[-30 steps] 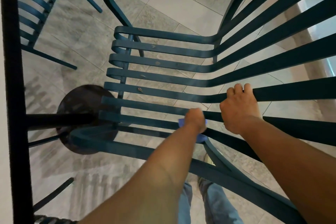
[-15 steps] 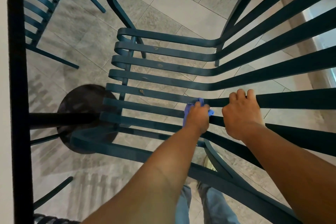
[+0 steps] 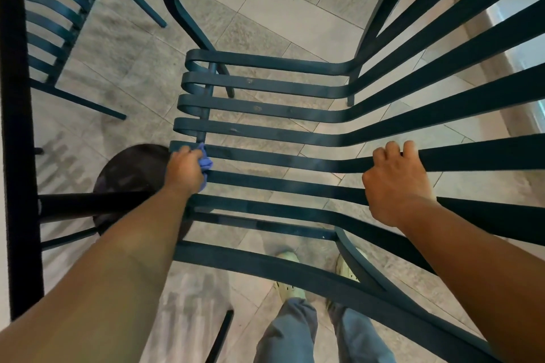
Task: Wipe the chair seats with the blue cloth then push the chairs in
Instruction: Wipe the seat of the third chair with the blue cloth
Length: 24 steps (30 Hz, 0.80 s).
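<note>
A grey tiled floor [image 3: 265, 18] spreads beneath a dark teal slatted chair [image 3: 280, 132], seen from directly above, its curved armrest arching across the top of the view and its back slats fanning off to the right. A black vertical frame edge [image 3: 17, 127] runs down the left side, with a dark round pedestal base [image 3: 129, 168] on the floor beside the chair's front edge. A second slatted chair [image 3: 56, 18] of the same colour stands at upper left, well apart from the first. Below, the person's grey trouser legs [image 3: 295, 330] and pale shoes [image 3: 289, 289] show through the gaps between the slats. The right hand [image 3: 395, 183] is curled closed over one slat where seat bends into back, fingers wrapped over its upper edge. The left hand [image 3: 184, 169] is clenched around the blue cloth [image 3: 205, 160], pressing it to the front end of a seat slat near the rolled front edge; only a small bunched corner of the cloth shows past the fingers.
</note>
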{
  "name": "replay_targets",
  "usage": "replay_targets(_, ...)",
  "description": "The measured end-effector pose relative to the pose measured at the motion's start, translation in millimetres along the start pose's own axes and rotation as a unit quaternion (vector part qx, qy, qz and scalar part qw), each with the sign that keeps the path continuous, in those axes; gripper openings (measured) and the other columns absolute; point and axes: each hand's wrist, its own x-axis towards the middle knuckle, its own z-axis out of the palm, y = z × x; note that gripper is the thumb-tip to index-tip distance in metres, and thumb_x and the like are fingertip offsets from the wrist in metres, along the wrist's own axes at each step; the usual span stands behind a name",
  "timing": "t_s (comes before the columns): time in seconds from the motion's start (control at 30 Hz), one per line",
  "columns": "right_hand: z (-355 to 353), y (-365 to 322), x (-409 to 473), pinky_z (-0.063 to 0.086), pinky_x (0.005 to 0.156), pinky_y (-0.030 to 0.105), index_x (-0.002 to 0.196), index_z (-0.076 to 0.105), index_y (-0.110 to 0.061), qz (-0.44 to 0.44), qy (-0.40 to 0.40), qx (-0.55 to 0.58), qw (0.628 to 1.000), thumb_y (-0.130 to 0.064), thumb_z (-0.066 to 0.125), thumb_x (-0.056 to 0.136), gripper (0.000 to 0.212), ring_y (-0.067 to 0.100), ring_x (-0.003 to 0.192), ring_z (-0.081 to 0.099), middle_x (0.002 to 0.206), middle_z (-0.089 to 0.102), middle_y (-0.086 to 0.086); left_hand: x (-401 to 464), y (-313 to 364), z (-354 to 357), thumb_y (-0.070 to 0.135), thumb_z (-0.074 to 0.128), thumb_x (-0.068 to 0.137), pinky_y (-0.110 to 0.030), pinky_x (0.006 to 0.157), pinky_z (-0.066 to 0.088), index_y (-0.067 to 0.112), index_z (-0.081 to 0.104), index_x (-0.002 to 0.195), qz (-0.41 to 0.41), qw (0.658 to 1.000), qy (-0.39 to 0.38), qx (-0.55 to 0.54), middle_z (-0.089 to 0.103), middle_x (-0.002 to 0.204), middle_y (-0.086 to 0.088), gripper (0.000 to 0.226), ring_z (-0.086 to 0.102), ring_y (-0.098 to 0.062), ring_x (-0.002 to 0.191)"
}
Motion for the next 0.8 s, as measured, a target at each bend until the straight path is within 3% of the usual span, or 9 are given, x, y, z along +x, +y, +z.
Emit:
replay_targets(0.13,1.0,-0.7,0.5,0.030,0.104,0.045,0.125,0.060,-0.024,0.001,0.011,-0.001,1.000,-0.047,0.055,0.093,0.040,0.028,0.119,0.043,0.128,0.052,0.008,14.9,-24.5,-7.9,0.003,0.060,0.085,-0.045,0.092,0.046,0.005,0.064,0.115,-0.125,0.992,0.031,0.005,0.058,0.121,-0.022,0.031,0.056,-0.041,0.111)
replay_targets(0.23,1.1,-0.3,-1.1,0.030,0.101,0.043,0.125,0.060,-0.023,0.001,0.016,-0.005,1.000,-0.046,0.055,0.093,0.040,0.027,0.116,0.044,0.126,0.053,0.007,16.6,-11.5,-11.1,0.006,0.060,0.085,-0.043,0.088,0.048,0.002,0.064,0.114,-0.156,0.988,0.004,0.007,0.062,0.119,-0.023,0.029,0.059,-0.040,0.109)
replay_targets(0.37,-1.5,0.0,-3.3,0.028,0.106,0.047,0.128,0.058,-0.022,-0.002,0.007,-0.012,1.000,-0.045,0.056,0.093,0.043,0.030,0.122,0.042,0.131,0.052,0.009,-8.3,64.6,-3.0,0.017,0.068,0.085,-0.039,0.086,0.052,0.006,0.061,0.119,-0.108,0.992,-0.054,0.030,0.057,0.118,-0.014,0.037,0.061,-0.033,0.107)
replay_targets(0.47,-2.4,0.1,-3.9,0.029,0.106,0.046,0.127,0.059,-0.022,-0.001,0.005,-0.010,1.000,-0.045,0.056,0.093,0.041,0.030,0.121,0.042,0.131,0.052,0.009,-35.2,149.8,17.1,0.031,0.058,0.093,-0.039,0.085,0.053,0.009,0.063,0.113,-0.079,0.995,-0.067,0.003,0.058,0.110,-0.012,0.030,0.061,-0.029,0.097)
replay_targets(0.53,-3.3,-0.7,-3.7,0.030,0.104,0.044,0.125,0.060,-0.022,0.000,0.005,-0.010,1.000,-0.045,0.057,0.092,0.040,0.029,0.119,0.043,0.128,0.053,0.008,-57.5,210.6,34.8,0.037,0.052,0.097,-0.038,0.084,0.052,0.010,0.063,0.115,-0.011,0.997,-0.082,0.003,0.058,0.110,-0.012,0.034,0.061,-0.028,0.096)
replay_targets(0.6,-3.4,-2.0,-3.9,0.031,0.101,0.042,0.124,0.061,-0.023,0.006,0.000,-0.010,1.000,-0.046,0.059,0.091,0.040,0.027,0.118,0.043,0.126,0.054,0.007,-79.8,251.8,54.7,0.033,0.060,0.093,-0.036,0.085,0.052,0.011,0.061,0.119,0.064,0.992,-0.098,-0.038,0.058,0.114,-0.012,0.035,0.061,-0.027,0.100)
replay_targets(0.7,-4.6,-2.1,-3.7,0.030,0.101,0.041,0.123,0.062,-0.023,0.008,-0.003,-0.010,1.000,-0.045,0.058,0.091,0.039,0.027,0.118,0.043,0.127,0.053,0.007,-71.6,267.9,52.2,0.021,0.071,0.085,-0.037,0.086,0.054,0.009,0.062,0.119,0.053,0.984,-0.125,-0.115,0.063,0.116,-0.012,0.037,0.062,-0.030,0.105)
replay_targets(0.8,-7.5,-1.2,-6.5,0.029,0.103,0.042,0.124,0.062,-0.024,0.008,-0.007,0.001,1.000,-0.044,0.057,0.092,0.038,0.027,0.121,0.042,0.129,0.052,0.007,-47.9,244.5,34.4,0.013,0.066,0.089,-0.033,0.078,0.052,0.005,0.069,0.109,0.052,0.961,-0.168,-0.212,0.068,0.105,-0.013,0.022,0.064,-0.030,0.100)
